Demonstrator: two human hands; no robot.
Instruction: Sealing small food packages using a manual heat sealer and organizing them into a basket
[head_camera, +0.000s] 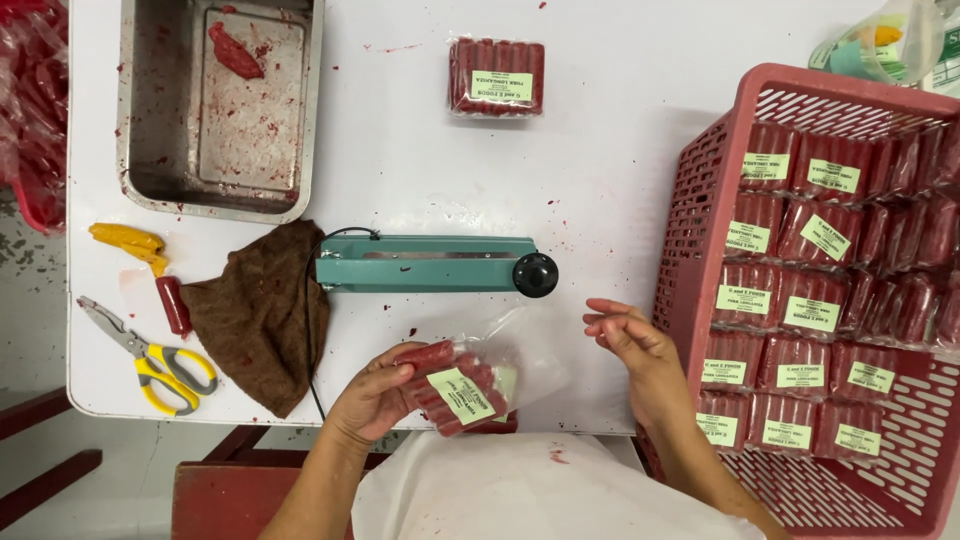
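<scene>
My left hand (375, 395) grips a clear plastic bag of red sausages (460, 390) with a pale green label, held at the near edge of the white table (600, 150). The bag's open end points up and to the right. My right hand (635, 335) hovers beside the bag with fingers apart and nothing in it. A teal heat sealer (430, 265) with a black knob lies just beyond both hands. One sealed pack of sausages (497, 77) lies farther back on the table.
A red plastic crate (700, 200) at the right holds several labelled sausage packs. A steel tray (140, 150) with one sausage sits back left. A brown cloth (260, 310), yellow-handled scissors (150, 355), a loose sausage (172, 305) and a yellow piece (128, 242) lie left.
</scene>
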